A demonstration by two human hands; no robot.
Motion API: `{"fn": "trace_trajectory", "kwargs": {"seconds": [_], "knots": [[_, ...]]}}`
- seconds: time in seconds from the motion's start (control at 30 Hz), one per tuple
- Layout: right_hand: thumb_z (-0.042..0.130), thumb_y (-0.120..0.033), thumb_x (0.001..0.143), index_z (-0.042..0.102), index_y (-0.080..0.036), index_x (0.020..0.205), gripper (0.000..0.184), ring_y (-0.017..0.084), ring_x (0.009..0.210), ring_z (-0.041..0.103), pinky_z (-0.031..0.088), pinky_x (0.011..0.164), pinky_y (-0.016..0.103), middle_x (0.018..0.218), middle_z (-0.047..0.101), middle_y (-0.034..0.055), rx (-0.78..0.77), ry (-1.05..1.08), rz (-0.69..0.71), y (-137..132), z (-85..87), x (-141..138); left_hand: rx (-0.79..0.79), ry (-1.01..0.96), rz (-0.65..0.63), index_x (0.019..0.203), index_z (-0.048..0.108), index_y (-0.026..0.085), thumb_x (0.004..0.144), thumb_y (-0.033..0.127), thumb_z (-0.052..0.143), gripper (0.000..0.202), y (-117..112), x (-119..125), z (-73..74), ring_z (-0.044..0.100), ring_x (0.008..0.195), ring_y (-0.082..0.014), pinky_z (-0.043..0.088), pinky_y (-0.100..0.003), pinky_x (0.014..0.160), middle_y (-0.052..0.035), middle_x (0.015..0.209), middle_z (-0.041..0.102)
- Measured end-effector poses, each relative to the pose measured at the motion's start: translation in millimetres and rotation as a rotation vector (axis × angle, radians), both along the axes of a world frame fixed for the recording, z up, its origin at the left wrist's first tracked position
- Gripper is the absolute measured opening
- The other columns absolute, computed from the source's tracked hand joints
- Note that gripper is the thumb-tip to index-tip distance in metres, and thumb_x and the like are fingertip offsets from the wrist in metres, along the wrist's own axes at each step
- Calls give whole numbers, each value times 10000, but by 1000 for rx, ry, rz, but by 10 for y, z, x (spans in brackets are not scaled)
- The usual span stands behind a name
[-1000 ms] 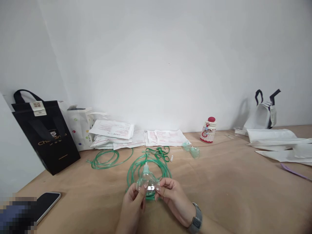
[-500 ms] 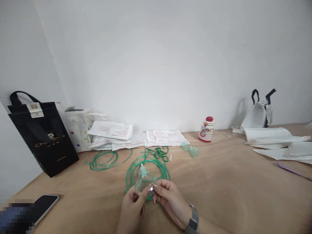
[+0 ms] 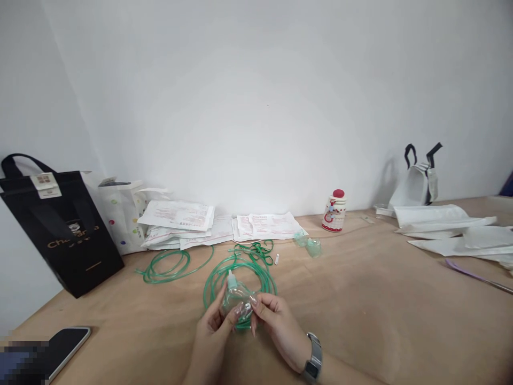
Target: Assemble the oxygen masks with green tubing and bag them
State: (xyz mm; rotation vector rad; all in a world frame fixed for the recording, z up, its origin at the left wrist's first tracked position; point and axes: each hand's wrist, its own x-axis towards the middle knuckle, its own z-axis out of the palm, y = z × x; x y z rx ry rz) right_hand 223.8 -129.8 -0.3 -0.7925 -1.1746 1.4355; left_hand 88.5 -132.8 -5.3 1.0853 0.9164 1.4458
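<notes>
A clear oxygen mask [image 3: 239, 293] with a pale green connector pointing away from me is held between my two hands near the front of the table. My left hand [image 3: 216, 323] grips its left side, thumb across the near face. On the right edge, my right hand [image 3: 274, 318] pinches the mask beside a small white clip [image 3: 248, 306]. Coiled green tubing [image 3: 262, 272] lies behind and beneath the mask. Past the coil sit a tangled green strap [image 3: 260, 248] and another small white piece [image 3: 277, 259].
A second tubing coil [image 3: 168, 267] lies left, before stacked white packets [image 3: 176, 215]. Small clear green pieces [image 3: 313, 247] and a red-topped bottle [image 3: 334, 213] stand behind. A black bag [image 3: 60, 230] and phone [image 3: 68, 345] are left; opened wrappers [image 3: 441, 246] lie right.
The left hand's fingers have shifted up along the mask's left side, and its thumb has drawn back from the white clip, which now shows more. The whole view has turned slightly right.
</notes>
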Motion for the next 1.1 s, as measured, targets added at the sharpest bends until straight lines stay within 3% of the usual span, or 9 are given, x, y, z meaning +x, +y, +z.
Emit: {"fn": "trace_trajectory", "kwargs": {"seconds": [0.13,0.3,0.5,0.8,1.1], "knots": [[523,-463,752,568,-136,565,380,94,486,418,318,528,223,466,511,-21,102,-136,-33,-19,47,29,-35,21,62,984,617,152,557,321,725,472,-17,4,27,566,582,-139,421,-195,482,15,581,616],[517,-446,764,558,-146,515,392,103,519,432,332,557,225,482,509,-17,161,-184,-44,-28,73,52,-93,57,96,832,611,137,502,364,743,422,-61,34,57,435,396,-76,317,-161,363,55,449,541],[536,-440,752,563,-145,561,353,105,501,453,348,523,227,491,518,-14,129,-147,-33,-7,46,48,-81,129,61,829,548,123,544,411,707,435,-45,38,26,352,362,-51,278,-145,356,95,386,444],[569,-429,727,544,-151,588,312,109,547,507,396,558,233,560,552,-17,136,-126,-14,-53,186,46,-129,136,65,764,472,168,526,442,706,432,-59,32,-7,330,290,-43,241,-138,318,126,326,395],[627,-410,687,553,-142,587,296,93,513,460,361,515,218,533,540,-16,27,130,62,-16,116,-2,-128,111,20,772,439,181,509,457,712,469,-55,58,-67,327,280,-43,237,-140,313,134,326,394]]}}
